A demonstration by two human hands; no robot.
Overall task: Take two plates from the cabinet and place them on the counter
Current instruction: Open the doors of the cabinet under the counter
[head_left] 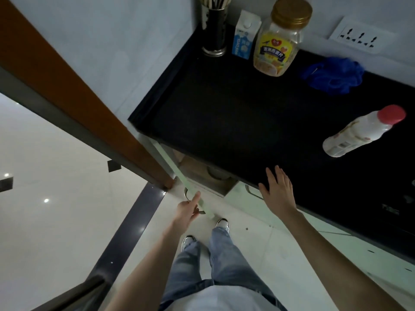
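- Plates (216,172) are sitting low in the open cabinet (203,173) just under the front edge of the worktop (235,113), near the middle of the frame; only a pale rounded rim is showing in the shadow, so how many are stacked there cannot be told.
- The left hand (187,209) is holding the cabinet door (179,171) by its metal handle (188,196), lower centre of the frame, with the fingers curled round it and one finger lying along the door's edge; this is probably keeping the door swung wide so the opening is staying clear.
- The right hand (277,189) is hovering over the worktop's front edge, right of centre, with its grip apart, fingers spread and nothing in it (whether the palm is touching the surface cannot be told); it looks to be steadying the person for a reach downward.
- Neither plate is on the worktop yet, so the task is only at its opening step, and the next move is likely calling for a hand to go down into the cabinet.
- The near stretch of the dark worktop is lying bare, which is leaving room for setting plates down.
- Further back, in the upper part of the frame, a jar (279,39), a carton (244,37) and a utensil holder (214,30) are standing against the wall, with a blue cloth (334,75) to their right.
- A bottle (361,133) with a red cap is lying on its side at the right of the frame, and it may be worth avoiding when the plates are coming up.
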